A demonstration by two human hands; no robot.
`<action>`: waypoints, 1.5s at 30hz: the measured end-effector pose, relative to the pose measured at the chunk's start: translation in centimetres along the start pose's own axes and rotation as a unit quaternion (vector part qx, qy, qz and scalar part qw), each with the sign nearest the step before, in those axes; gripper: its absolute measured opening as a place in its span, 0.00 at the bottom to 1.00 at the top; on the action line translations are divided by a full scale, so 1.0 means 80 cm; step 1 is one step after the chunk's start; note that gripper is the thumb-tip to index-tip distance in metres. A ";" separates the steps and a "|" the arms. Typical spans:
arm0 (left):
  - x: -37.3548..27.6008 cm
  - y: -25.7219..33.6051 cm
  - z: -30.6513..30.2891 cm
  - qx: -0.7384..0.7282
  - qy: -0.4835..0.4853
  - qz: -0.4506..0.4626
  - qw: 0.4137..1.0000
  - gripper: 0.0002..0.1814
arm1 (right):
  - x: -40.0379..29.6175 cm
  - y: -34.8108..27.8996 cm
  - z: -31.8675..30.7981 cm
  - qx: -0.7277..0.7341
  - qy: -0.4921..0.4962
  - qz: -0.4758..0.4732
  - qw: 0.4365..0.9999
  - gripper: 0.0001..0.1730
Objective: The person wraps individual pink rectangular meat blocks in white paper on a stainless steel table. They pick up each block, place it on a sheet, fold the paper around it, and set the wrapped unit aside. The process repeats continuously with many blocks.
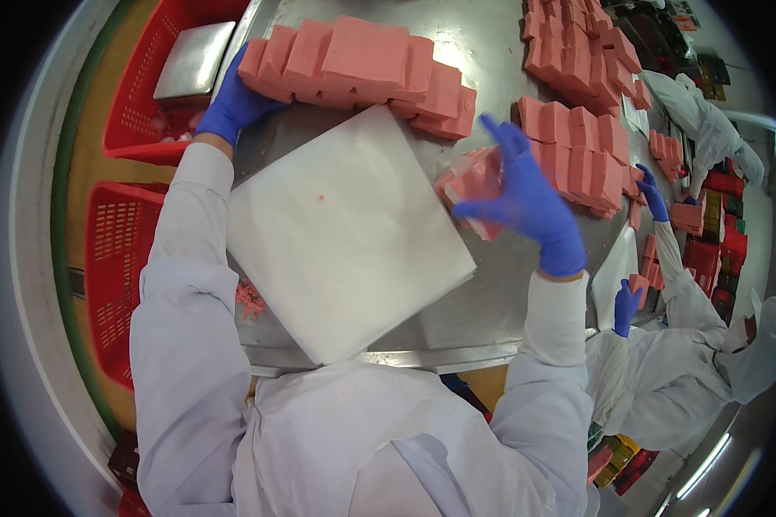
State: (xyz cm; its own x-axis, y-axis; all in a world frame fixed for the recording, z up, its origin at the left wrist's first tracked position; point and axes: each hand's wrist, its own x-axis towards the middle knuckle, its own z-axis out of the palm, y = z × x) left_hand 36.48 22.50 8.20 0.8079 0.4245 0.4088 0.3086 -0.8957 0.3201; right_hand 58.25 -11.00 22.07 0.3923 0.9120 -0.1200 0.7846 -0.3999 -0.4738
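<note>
A stack of white wrapping sheets (pixel 352 239) lies turned diagonally on the metal table, with a small pink crumb on it. My left hand (pixel 236 103), in a blue glove, is against the left end of a row of pink meat-like blocks (pixel 362 61) behind the sheets; part of its fingers is hidden. To the right of the sheets, my right hand (pixel 524 194), also gloved in blue, is spread with fingers apart over a block wrapped in clear film (pixel 472 181). Whether it touches that block I cannot tell.
Red perforated crates (pixel 119 278) stand at the left, the upper one holding a metal box (pixel 195 61). More pink blocks (pixel 575 148) are stacked at the right. Pink scraps (pixel 249 298) lie near the table edge. A co-worker (pixel 679 362) handles blocks at the right; another person (pixel 711 123) works farther off.
</note>
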 end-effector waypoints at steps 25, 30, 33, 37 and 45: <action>-0.089 0.274 -0.172 -0.659 -0.003 -0.192 0.727 0.15 | -0.100 -0.201 0.108 0.716 0.290 0.012 0.635 0.27; -0.158 0.234 -0.105 -0.301 -0.132 -0.106 0.939 0.25 | -0.146 -0.127 0.192 0.905 0.116 -0.033 0.408 0.27; -0.200 0.269 -0.083 -0.164 -0.186 -0.011 0.969 0.28 | -0.139 -0.079 0.248 0.946 0.080 -0.079 0.303 0.27; -0.208 0.268 -0.066 -0.111 -0.242 0.020 0.964 0.23 | -0.134 -0.071 0.253 0.963 0.091 -0.101 0.234 0.26; -0.068 0.175 -0.051 -0.673 -0.262 -0.339 0.604 0.20 | -0.133 -0.080 0.251 0.966 0.084 -0.094 0.225 0.26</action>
State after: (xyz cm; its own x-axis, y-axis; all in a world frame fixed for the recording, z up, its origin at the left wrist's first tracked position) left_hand 34.32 8.23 13.95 0.8814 0.2178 -0.4191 0.2549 0.5277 0.8103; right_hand 39.44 -16.30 8.82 0.5798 0.8145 0.0175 -0.8146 0.5793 0.0295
